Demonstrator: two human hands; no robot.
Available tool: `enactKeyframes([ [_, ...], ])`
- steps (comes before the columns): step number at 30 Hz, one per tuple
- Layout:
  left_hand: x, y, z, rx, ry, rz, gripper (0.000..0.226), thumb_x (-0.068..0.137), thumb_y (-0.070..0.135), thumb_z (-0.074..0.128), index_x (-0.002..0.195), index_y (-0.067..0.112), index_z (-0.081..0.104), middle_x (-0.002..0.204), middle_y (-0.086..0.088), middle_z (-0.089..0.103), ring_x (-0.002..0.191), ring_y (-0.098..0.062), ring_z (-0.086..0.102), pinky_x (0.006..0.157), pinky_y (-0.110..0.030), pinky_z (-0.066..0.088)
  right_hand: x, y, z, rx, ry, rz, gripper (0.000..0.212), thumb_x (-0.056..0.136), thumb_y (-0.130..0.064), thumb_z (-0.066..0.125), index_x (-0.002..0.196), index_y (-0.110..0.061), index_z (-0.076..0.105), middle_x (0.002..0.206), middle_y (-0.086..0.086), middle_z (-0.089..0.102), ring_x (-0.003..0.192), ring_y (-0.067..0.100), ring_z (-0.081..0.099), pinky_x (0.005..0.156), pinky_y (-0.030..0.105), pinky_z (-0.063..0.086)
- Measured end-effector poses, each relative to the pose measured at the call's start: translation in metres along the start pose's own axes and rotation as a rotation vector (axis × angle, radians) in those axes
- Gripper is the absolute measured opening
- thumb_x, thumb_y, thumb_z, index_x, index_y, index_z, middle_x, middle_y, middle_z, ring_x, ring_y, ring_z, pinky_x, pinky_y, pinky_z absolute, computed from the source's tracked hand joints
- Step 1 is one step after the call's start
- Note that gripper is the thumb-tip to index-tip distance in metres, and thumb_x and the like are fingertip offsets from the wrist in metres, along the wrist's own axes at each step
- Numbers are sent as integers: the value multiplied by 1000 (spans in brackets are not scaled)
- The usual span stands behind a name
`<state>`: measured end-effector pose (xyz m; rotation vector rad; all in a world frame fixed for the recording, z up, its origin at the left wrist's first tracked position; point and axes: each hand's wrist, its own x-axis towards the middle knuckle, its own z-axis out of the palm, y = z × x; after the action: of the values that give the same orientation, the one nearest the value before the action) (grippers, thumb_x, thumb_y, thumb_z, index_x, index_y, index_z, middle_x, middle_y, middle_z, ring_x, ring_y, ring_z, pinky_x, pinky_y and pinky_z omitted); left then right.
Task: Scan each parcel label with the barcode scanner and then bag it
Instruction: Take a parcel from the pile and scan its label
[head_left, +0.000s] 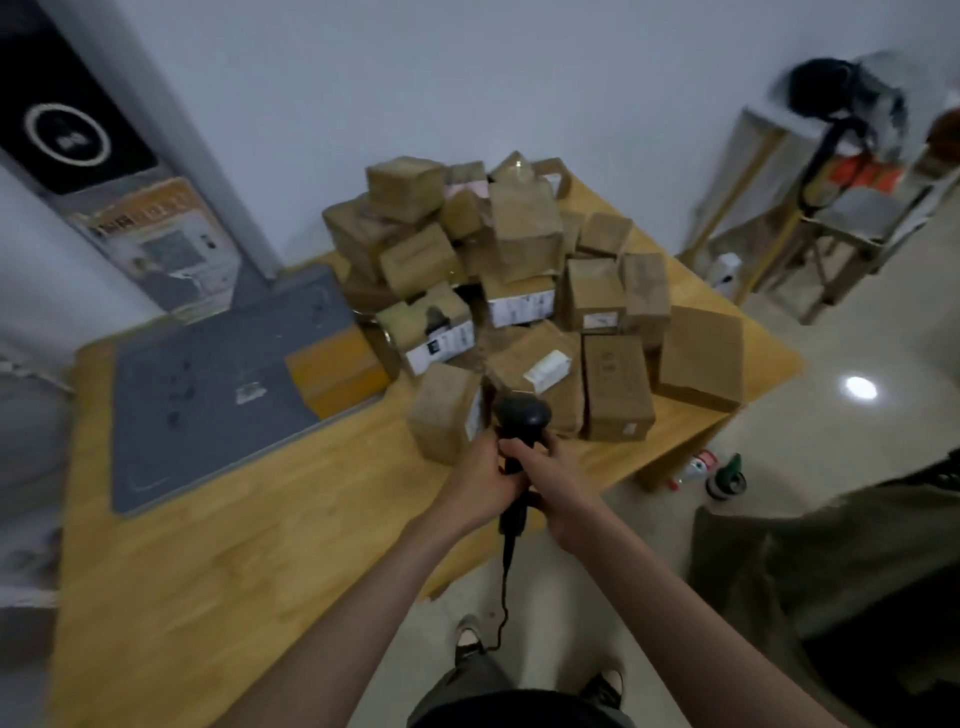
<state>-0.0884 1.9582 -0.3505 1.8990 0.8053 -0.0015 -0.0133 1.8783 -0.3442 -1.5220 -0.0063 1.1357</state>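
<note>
A black corded barcode scanner (522, 415) is upright in front of me, its head toward the parcels. My left hand (480, 478) and my right hand (556, 491) both grip its handle from either side. Just beyond it, a heap of several brown cardboard parcels (524, 291) covers the right half of the wooden table (234, 545). Some show white labels, such as the label on the nearest middle box (548, 369). A dark, bag-like sheet (831, 571) lies at my right on the floor.
A grey mat (208, 384) covers the table's left part, with an orange box (332, 374) at its right edge. A panel with a poster leans at the back left. Stools and a shelf stand at the far right. Small bottles (724, 475) sit on the floor by the table leg.
</note>
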Motion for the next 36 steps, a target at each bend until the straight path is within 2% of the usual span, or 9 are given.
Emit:
enactKeyframes([
  [6,-1,-32,-67,32,116,37,16,94,15,58,108,24,57,91,9,63,85,-12,64,64,-21,47,4,-9,69,-72,-131,-28,27,93,-15,64,120,-16,64,109,7,71,102,18,68,84,39,61],
  [10,7,-40,-95,-1,119,67,18,97,28,55,113,23,60,95,8,64,87,-8,63,65,-20,44,16,-24,80,-189,-154,-23,22,95,-18,61,115,-14,66,109,11,71,100,23,70,89,45,60],
  [15,23,-42,-116,-7,130,12,7,97,23,57,91,23,53,74,0,54,66,-13,55,58,-23,39,54,-58,62,-392,-24,-126,20,97,-17,60,116,-11,57,108,13,68,99,27,70,84,43,61],
  [18,29,-41,-123,-17,142,-5,6,97,26,57,94,28,53,78,-3,57,72,-18,59,64,-30,43,93,-79,42,-924,82,-285,41,92,-19,68,130,-12,52,137,12,51,122,28,54,95,38,51],
  [20,32,-41,-126,-14,146,-37,3,97,24,57,97,23,54,80,-5,57,72,-18,58,64,-29,41,121,-87,32,-1327,97,-322,61,90,-15,68,144,-13,39,160,15,21,147,37,23,116,47,31],
  [22,35,-43,-128,-27,139,-79,12,96,23,57,103,14,56,81,-9,54,71,-18,55,63,-29,38,146,-90,25,-1601,44,-356,74,90,-11,65,153,-17,25,167,11,-2,152,40,-1,123,55,13],
  [25,39,-48,-132,-31,147,-136,14,97,24,57,103,11,55,83,-9,53,72,-17,53,61,-27,35,172,-89,21,-1892,-98,-384,84,94,-19,61,159,-22,8,167,7,-14,151,41,-14,121,62,1],
  [30,40,-50,-137,-18,170,-164,3,97,23,56,96,22,53,82,-3,54,72,-14,52,60,-27,35,187,-83,20,-1990,-183,-460,81,91,-30,64,157,-18,18,161,12,17,152,38,1,121,64,1],
  [36,50,-44,-137,-38,234,-149,13,96,23,58,96,31,47,75,5,51,67,-9,50,59,-26,35,184,-78,10,-1693,125,-741,105,63,-56,85,143,-11,33,134,14,38,128,36,41,120,58,21],
])
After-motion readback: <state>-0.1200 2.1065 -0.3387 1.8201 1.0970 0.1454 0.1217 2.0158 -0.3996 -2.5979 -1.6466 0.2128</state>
